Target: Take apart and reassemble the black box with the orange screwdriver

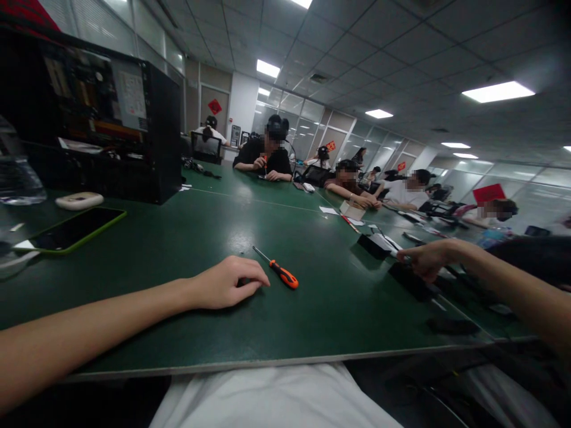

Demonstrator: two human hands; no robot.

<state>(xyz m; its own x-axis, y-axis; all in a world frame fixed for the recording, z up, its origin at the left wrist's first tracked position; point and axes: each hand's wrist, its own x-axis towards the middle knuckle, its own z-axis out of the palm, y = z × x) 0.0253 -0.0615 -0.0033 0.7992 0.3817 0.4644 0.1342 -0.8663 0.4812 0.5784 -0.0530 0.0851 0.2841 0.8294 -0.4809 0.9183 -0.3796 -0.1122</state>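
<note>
On the green table, my left hand [229, 284] lies with its fingers loosely bent, thumb apart, and nothing in it. Just right of its fingertips is a screwdriver [284, 275] with an orange and black handle, its metal shaft pointing away to the upper left. My right hand [426, 260] reaches out to the right with curled fingers, over a dark open box [408, 283]. What those fingers hold, if anything, is hidden. Beside it stands a black box [373, 246] with white pieces at its far side.
An open computer case [165, 131] stands at the left. Near it lie a phone [78, 230] with a green edge, a white oval object [79, 200] and a clear bottle [18, 172]. Several people sit farther along; one [267, 148] holds an orange tool. A small carton [352, 210] stands ahead.
</note>
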